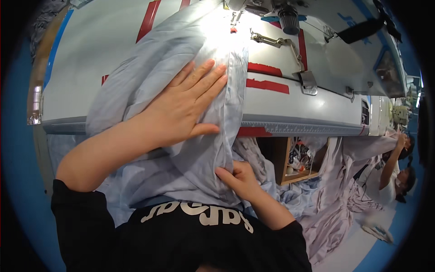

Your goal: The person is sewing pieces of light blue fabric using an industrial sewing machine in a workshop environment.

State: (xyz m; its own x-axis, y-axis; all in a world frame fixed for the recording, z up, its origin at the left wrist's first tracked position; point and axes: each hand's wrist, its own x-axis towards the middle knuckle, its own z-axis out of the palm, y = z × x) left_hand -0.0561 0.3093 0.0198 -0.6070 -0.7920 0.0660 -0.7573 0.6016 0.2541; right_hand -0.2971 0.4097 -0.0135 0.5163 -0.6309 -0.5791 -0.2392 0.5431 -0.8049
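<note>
A length of pale blue-grey fabric (149, 68) runs from my lap over the table's front edge and up to the sewing machine (235, 22), where a bright lamp shines on it. My left hand (186, 99) lies flat on the cloth with its fingers stretched out, beside a folded strip along the right edge. Lower down, below the table edge, my right hand (240, 181) pinches that same edge between thumb and fingers. Some of its fingers are hidden by the cloth.
Red tape strips (267, 86) mark the white table (72, 95). A metal guide arm (276, 43) stands right of the fabric. Beneath the table is an open wooden drawer (285, 167) with small items. Pinkish cloth (335, 204) hangs at right, near another person (385, 181) at work.
</note>
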